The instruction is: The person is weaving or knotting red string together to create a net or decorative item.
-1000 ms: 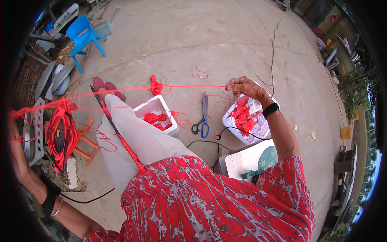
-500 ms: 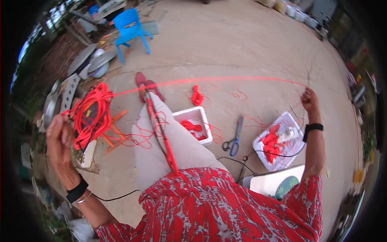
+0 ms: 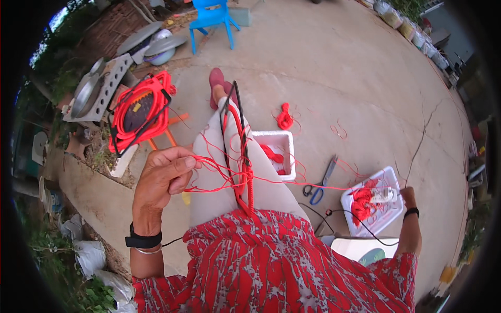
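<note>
My left hand [image 3: 159, 180] pinches several loose strands of red cord [image 3: 215, 170] between thumb and fingers, left of my lap. Across my lap lies a narrow dark frame [image 3: 225, 125] with red cord wound and knotted on it. One thin strand runs nearly straight from there to my right hand [image 3: 409, 197], stretched out at the far right and closed on its end; the fingers are small and partly hidden. That hand is just beyond a white basket [image 3: 348, 213] holding red cord. At the left, a black frame [image 3: 127, 147] bears a thick red cord coil [image 3: 159, 86].
Between my legs and the basket lie scissors [image 3: 323, 182] and a white foam box [image 3: 288, 151] with red cord. A red bundle [image 3: 285, 117] rests beyond the box. A blue chair [image 3: 210, 18] and metal lids [image 3: 164, 46] are farther off. Black cable [image 3: 365, 224] crosses the ground.
My left hand has moved from the red coil at the left to the strands near my lap. My right hand has come down and nearer. The long raised cord no longer spans from the coil.
</note>
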Available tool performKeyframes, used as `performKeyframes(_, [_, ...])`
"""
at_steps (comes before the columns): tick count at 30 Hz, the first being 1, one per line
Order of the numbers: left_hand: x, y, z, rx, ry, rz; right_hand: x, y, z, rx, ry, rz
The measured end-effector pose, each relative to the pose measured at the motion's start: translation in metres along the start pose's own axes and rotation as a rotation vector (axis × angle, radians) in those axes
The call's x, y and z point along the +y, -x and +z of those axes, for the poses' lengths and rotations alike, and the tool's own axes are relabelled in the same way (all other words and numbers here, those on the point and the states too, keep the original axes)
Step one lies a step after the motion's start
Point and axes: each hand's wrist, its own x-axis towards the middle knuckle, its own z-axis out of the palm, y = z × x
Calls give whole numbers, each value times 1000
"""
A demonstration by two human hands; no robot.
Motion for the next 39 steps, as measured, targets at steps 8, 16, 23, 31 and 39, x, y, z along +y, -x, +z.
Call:
performKeyframes(8, [-9, 8, 22, 21, 16, -58, -385, 139, -42, -425, -648, -587])
performKeyframes(16, [-20, 21, 14, 35, 110, -95, -544, 333, -27, -509, -665, -1283])
performKeyframes(23, [-27, 25, 12, 11, 202, -82, -553, 342, 0, -499, -859, -1203])
performKeyframes(31, [-53, 37, 7, 64, 292, -136, -538, 323, -17, -1050, -1253, -859])
performKeyframes(39, [-66, 41, 17, 10, 383, -50, -542, 320, -13, -1032, -1268, -778])
